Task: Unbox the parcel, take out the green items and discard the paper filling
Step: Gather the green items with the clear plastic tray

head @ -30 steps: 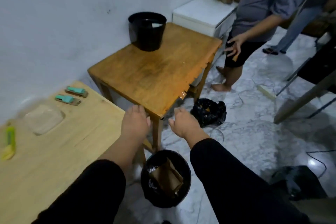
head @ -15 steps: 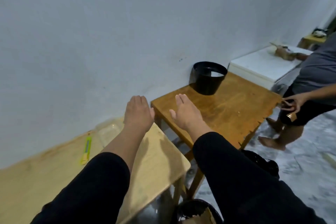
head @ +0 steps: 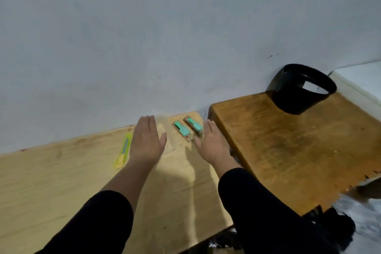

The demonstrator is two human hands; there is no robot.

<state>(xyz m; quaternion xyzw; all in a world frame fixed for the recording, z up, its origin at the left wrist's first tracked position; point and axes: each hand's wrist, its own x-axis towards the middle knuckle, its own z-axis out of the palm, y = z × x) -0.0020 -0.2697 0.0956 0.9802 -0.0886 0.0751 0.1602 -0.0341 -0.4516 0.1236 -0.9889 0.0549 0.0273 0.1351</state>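
Note:
Two green items (head: 182, 129) (head: 194, 126), each on a brown card backing, lie side by side near the far right corner of the light wooden table (head: 51, 181). My left hand (head: 146, 142) hovers flat over the table, just left of them, empty with fingers extended. My right hand (head: 212, 143) is flat too, empty, its fingers right beside the right-hand green item. A clear plastic piece (head: 165, 130) lies between my left hand and the green items. No parcel box or paper filling can be made out.
A yellow-green utility knife (head: 123, 151) lies left of my left hand. A darker wooden table (head: 299, 150) stands to the right with a black bucket (head: 299, 88) on it. A white cabinet (head: 362, 80) is at the far right. A black bag (head: 334, 225) sits on the floor below.
My view has swung left and up from the floor bin to the light table. Both hands moved forward over the table toward the green items. The other person has left the view.

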